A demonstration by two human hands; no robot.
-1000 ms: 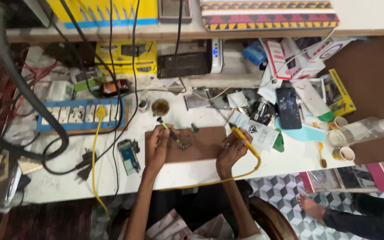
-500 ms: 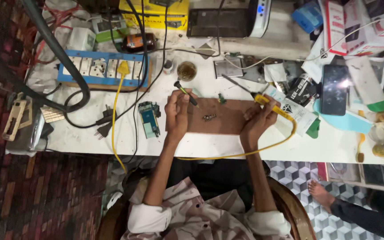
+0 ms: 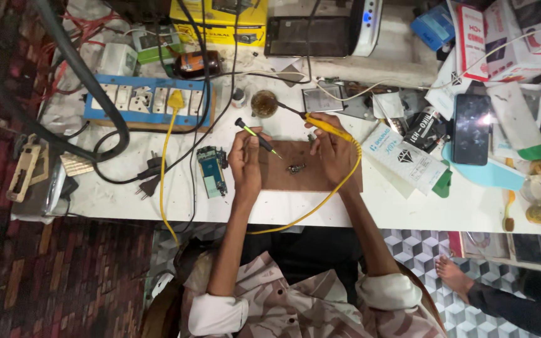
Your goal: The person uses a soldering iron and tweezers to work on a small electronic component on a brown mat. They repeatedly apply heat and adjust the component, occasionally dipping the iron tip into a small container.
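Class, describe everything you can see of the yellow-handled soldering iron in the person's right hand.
The soldering iron has a slim yellow handle, apparently plastic, and a dark metal shaft. The right hand grips the handle, with the iron lying at a slant, its shaft reaching up and left to a small round tin; whether the tip touches it is unclear. A yellow cord leaves the handle's rear, loops past the wrist across the brown mat and drops over the table edge.

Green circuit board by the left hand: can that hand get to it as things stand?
Probably yes. The board lies just beside the left hand with bare table between, but the hand holds a screwdriver, so its grip is occupied.
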